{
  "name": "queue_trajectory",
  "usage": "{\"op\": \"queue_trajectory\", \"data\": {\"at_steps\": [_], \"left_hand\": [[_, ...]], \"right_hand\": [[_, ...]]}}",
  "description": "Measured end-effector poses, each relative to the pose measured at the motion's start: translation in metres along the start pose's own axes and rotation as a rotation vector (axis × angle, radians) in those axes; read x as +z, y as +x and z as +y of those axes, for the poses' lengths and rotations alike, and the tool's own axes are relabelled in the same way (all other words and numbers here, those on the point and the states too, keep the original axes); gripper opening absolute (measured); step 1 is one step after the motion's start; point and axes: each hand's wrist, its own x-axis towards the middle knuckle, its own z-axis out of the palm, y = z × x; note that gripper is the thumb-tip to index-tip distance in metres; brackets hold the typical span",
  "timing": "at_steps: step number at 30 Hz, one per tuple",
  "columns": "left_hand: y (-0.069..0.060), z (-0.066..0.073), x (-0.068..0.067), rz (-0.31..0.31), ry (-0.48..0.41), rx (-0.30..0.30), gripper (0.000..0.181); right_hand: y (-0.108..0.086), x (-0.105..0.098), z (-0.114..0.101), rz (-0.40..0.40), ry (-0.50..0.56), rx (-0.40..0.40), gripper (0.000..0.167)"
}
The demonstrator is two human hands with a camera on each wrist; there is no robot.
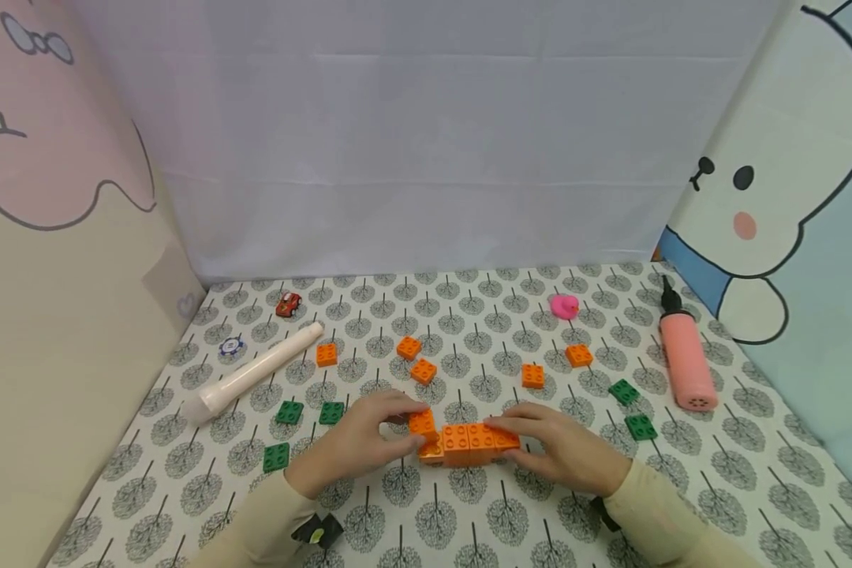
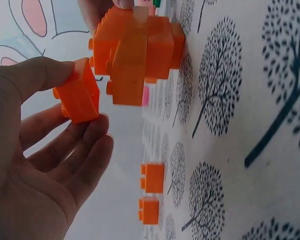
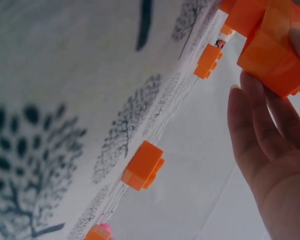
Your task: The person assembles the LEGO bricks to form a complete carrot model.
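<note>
Between thumb and fingertips my left hand (image 1: pixel 364 434) pinches a small orange toy brick (image 1: pixel 423 424), studded on top. In the left wrist view this brick (image 2: pixel 78 95) is tilted and stands apart from a joined row of orange bricks (image 2: pixel 130 65), near the row's left end. That row (image 1: pixel 468 448) lies in front of me on the cloth, its left end lower than the rest. At the other end my right hand (image 1: pixel 568 448) grips the row with thumb and fingers. The right wrist view shows the fingers against the end brick (image 3: pixel 270 55), partly cut off by the frame.
Loose orange bricks (image 1: pixel 424 371) lie beyond the row. Green bricks (image 1: pixel 277 457) lie to the left, and more green bricks (image 1: pixel 640 427) to the right. Farther out are a white tube (image 1: pixel 255 372), a poker chip (image 1: pixel 231 345), a toy car (image 1: pixel 288 304), a pink duck (image 1: pixel 564 306) and a pink pump (image 1: pixel 687 359).
</note>
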Motion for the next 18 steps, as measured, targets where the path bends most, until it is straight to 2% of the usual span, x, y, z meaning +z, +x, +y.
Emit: {"op": "queue_trajectory", "data": {"at_steps": [7, 14, 18], "left_hand": [[-0.003, 0.005, 0.008, -0.064, 0.019, -0.033, 0.044], [-0.003, 0.004, 0.013, -0.058, 0.029, -0.027, 0.042], [-0.005, 0.002, 0.014, -0.073, -0.049, -0.058, 0.044]], "right_hand": [[-0.001, 0.001, 0.0, 0.006, 0.007, -0.007, 0.048], [-0.001, 0.001, 0.0, 0.006, 0.003, 0.002, 0.049], [-0.001, 0.002, 0.001, 0.011, 0.01, -0.007, 0.05]]}}
